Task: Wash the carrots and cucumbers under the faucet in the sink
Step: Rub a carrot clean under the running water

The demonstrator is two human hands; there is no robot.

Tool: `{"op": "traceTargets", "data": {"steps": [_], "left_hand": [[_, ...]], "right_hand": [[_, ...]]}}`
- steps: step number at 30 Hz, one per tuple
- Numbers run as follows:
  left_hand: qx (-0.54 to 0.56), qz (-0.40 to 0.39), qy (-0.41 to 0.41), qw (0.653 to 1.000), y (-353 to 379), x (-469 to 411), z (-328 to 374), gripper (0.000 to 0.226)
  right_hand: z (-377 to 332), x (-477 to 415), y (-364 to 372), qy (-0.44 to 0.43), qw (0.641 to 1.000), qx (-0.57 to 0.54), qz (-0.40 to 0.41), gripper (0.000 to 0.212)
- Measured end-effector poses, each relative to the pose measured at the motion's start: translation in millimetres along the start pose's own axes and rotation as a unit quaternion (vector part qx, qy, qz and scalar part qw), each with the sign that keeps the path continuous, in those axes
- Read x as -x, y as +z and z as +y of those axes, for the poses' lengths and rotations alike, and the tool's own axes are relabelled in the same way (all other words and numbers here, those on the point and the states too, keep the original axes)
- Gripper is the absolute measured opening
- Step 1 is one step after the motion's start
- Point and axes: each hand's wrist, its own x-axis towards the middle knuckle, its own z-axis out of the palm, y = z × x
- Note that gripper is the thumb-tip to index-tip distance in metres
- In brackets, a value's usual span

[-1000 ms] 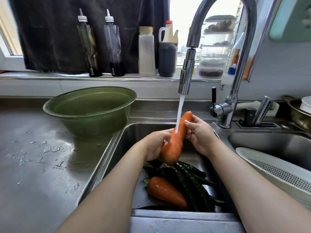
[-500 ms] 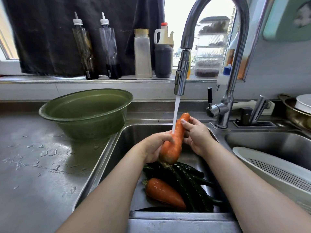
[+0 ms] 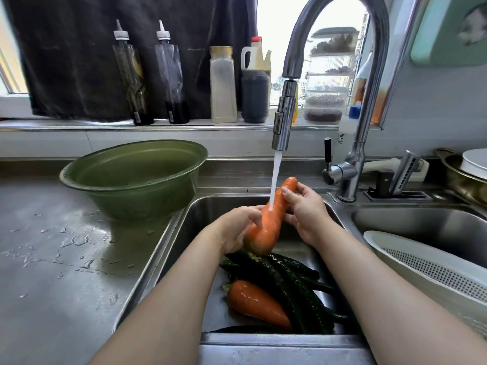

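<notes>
**Carrot held under running faucet, both hands on it**

Left hand (image 3: 237, 229) wraps the thick lower end of a carrot (image 3: 268, 222), fingers curled round it and partly hidden behind the root. Right hand (image 3: 307, 213) grips the thin upper end, thumb on the near side, fingers curled round the far side. The carrot is tilted, tip up and to the right, thick end down and left, and is held above the left sink basin (image 3: 203, 214). Water stream (image 3: 275, 177) from the faucet (image 3: 369, 101) lands on the carrot's middle, between the two hands.

On the basin floor below is a pile of dark green cucumbers (image 3: 290, 280), lying roughly lengthwise toward the camera. They overlap, so the count can't be told. A second carrot (image 3: 257, 304) lies on its side just left of the pile, touching it, wet and shiny.

Left of the basin is a steel countertop (image 3: 52, 272) with droplets and small puddles. A green plastic bowl (image 3: 137, 180) sits on it at the basin's back-left corner. To the right, a second basin (image 3: 421, 225) has a white perforated colander (image 3: 421, 264) leaning in it at the near edge. The faucet base stands at the back between the two basins, with a black-tipped lever (image 3: 327, 151) upright on its left.

The window sill behind holds two clear squeeze bottles (image 3: 131, 75) with dark liquid low in them, a pale shaker jar (image 3: 223, 85), a red-capped dark sauce jug (image 3: 255, 96) and stacked clear containers (image 3: 329, 75). A dark curtain (image 3: 79, 48) hangs behind the bottles.
</notes>
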Motion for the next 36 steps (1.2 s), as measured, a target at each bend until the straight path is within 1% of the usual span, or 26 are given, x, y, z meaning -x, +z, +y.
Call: {"op": "traceTargets", "data": {"steps": [2, 3, 6, 9, 11, 12, 14, 15, 16, 17, 19, 20, 21, 23, 25, 28, 29, 31, 32, 33, 35, 36], "left_hand": [[0.000, -0.014, 0.001, 1.000, -4.2, -0.3, 0.5, 0.071], [0.000, -0.010, -0.004, 1.000, -6.7, -1.4, 0.3, 0.071], [0.000, 0.018, -0.032, 0.999, -8.4, -2.7, -0.5, 0.049], [-0.008, 0.058, -0.028, 0.998, -6.7, -4.3, -3.9, 0.033], [0.004, 0.076, -0.024, 0.997, -4.7, -3.5, -5.1, 0.030], [0.011, 0.071, -0.016, 0.997, -5.2, -4.1, -5.9, 0.033], [0.019, 0.068, 0.005, 0.997, -8.4, -5.7, -6.4, 0.056], [0.014, 0.066, 0.006, 0.998, -8.9, -5.7, -5.5, 0.063], [-0.004, 0.065, 0.005, 0.998, -7.4, -3.9, -4.1, 0.063], [-0.043, 0.068, 0.008, 0.997, -6.0, -2.7, -3.2, 0.057], [-0.156, 0.102, 0.023, 0.982, -5.0, -0.6, -1.3, 0.035], [-0.202, 0.130, 0.035, 0.970, -5.3, -0.3, -1.5, 0.026], [-0.230, 0.155, 0.052, 0.959, -6.9, -1.6, -3.5, 0.022], [-0.245, 0.186, 0.070, 0.949, -7.0, -3.9, -5.6, 0.025], [-0.224, 0.168, 0.065, 0.958, -0.3, -1.3, -4.4, 0.031], [-0.176, 0.133, 0.093, 0.971, 7.0, 0.2, -1.6, 0.056], [-0.162, 0.124, 0.100, 0.974, 7.4, -0.5, -1.0, 0.055], [-0.129, 0.098, 0.108, 0.981, 11.3, 1.6, 0.0, 0.037], [-0.125, 0.089, 0.117, 0.981, 11.8, 2.1, -0.8, 0.030], [-0.145, 0.093, 0.130, 0.977, 11.5, 2.2, -1.2, 0.025], [-0.191, 0.117, 0.167, 0.960, 11.0, 1.7, -2.8, 0.028], [-0.188, 0.119, 0.182, 0.958, 11.5, 1.3, -3.2, 0.031]], "right_hand": [[0.5, 1.1, 1.0, -0.005, 1.000, 0.010, 0.009, 0.048], [1.5, 1.3, 1.1, -0.008, 1.000, 0.021, 0.013, 0.046], [4.5, 6.4, 3.4, -0.001, 0.995, 0.099, 0.002, 0.044], [9.5, 18.0, 10.0, 0.065, 0.981, 0.169, -0.066, 0.041], [13.8, 24.9, 15.5, 0.096, 0.969, 0.198, -0.113, 0.036], [14.8, 26.8, 17.7, 0.103, 0.967, 0.199, -0.124, 0.033], [14.8, 27.0, 18.9, 0.108, 0.969, 0.178, -0.129, 0.028], [13.3, 26.7, 18.6, 0.111, 0.971, 0.168, -0.131, 0.025], [10.9, 26.2, 17.1, 0.113, 0.973, 0.159, -0.127, 0.022], [8.6, 25.8, 14.3, 0.114, 0.974, 0.151, -0.122, 0.022], [7.6, 23.3, 6.2, 0.111, 0.974, 0.158, -0.123, 0.025], [6.6, 23.9, 2.5, 0.104, 0.968, 0.189, -0.132, 0.028], [7.2, 24.1, -1.0, 0.095, 0.957, 0.233, -0.144, 0.031], [9.3, 24.8, -3.9, 0.074, 0.933, 0.307, -0.174, 0.040], [8.6, 26.7, -3.2, 0.057, 0.925, 0.321, -0.195, 0.039], [3.9, 26.6, -6.3, 0.047, 0.914, 0.351, -0.195, 0.039], [2.4, 26.5, -8.7, 0.051, 0.911, 0.356, -0.200, 0.041], [-0.5, 28.1, -12.6, 0.062, 0.910, 0.346, -0.220, 0.045], [-2.1, 28.3, -13.9, 0.065, 0.910, 0.342, -0.226, 0.048], [-4.2, 29.1, -14.5, 0.062, 0.908, 0.343, -0.232, 0.052], [-7.7, 29.2, -14.4, 0.048, 0.903, 0.350, -0.244, 0.055], [-7.8, 29.3, -13.2, 0.034, 0.903, 0.347, -0.253, 0.051]]}}
